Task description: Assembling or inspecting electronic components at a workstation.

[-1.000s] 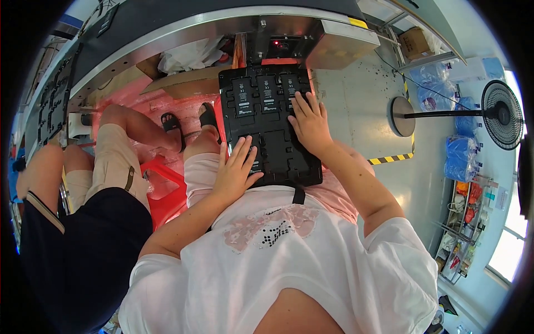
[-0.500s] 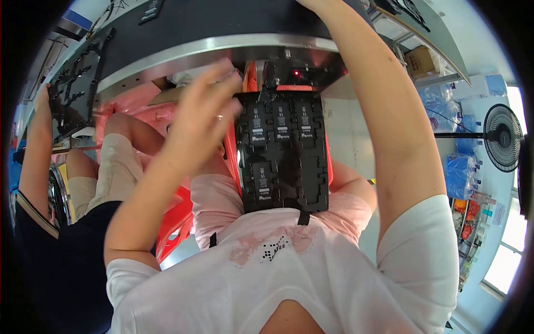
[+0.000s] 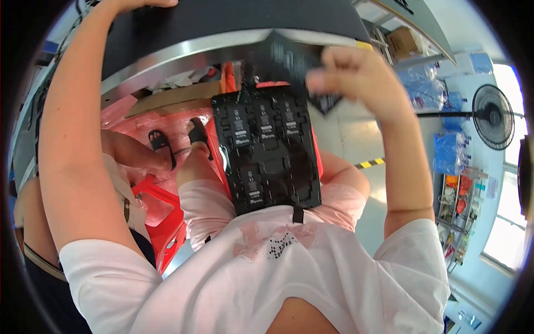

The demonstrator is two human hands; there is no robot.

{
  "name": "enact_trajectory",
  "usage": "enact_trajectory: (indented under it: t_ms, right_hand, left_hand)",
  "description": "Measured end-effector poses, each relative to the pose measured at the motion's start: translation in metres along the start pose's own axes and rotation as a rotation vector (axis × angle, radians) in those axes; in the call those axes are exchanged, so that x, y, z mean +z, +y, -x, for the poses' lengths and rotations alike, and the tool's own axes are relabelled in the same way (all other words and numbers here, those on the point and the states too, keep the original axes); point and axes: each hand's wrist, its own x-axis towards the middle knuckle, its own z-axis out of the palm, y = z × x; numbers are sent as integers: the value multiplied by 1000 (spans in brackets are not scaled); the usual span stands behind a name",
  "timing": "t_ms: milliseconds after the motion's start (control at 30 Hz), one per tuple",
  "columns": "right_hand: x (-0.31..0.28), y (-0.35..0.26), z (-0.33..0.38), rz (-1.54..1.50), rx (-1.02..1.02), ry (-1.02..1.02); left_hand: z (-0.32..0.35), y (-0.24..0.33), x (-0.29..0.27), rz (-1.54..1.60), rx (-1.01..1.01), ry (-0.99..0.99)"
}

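Black moulded tray (image 3: 267,150) lay flat on the person's lap, long side running away from the body, so its pockets faced up and both hands were free. Several pockets held small black parts; the near right ones looked empty. Right hand (image 3: 356,78) was raised above the tray's far right corner, fingers (image 3: 322,83) curled closed on a thin black sheet-like piece (image 3: 289,55), blurred, so its kind could not be told. It was held clear of the tray, just under the counter edge (image 3: 183,50). Left arm reached up and over the dark counter top; left hand (image 3: 147,3) sat at the frame's upper rim, mostly cut off, fingers' state cannot be told.

Around: red plastic stool (image 3: 167,222) at the left by the knees, feet in black sandals (image 3: 178,142) on a pink patch of floor under the counter. Another person's arm (image 3: 133,156) showed at the left, near. Standing fan (image 3: 492,117), blue bags and a rack of packets stood well apart on the right. The counter overhang crowded the space above the tray.
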Motion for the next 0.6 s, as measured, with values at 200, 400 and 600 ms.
enact_trajectory:
  t_ms: [200,400,600]
  right_hand:
    - [100,103,101,-342,569,92]
    - [166,176,144,507,192,67]
    - [159,194,151,527,181,74]
  left_hand:
    - [5,30,42,-156,-62,369]
    - [65,84,84,75,-10,645]
    - [162,157,228,-3,652,516]
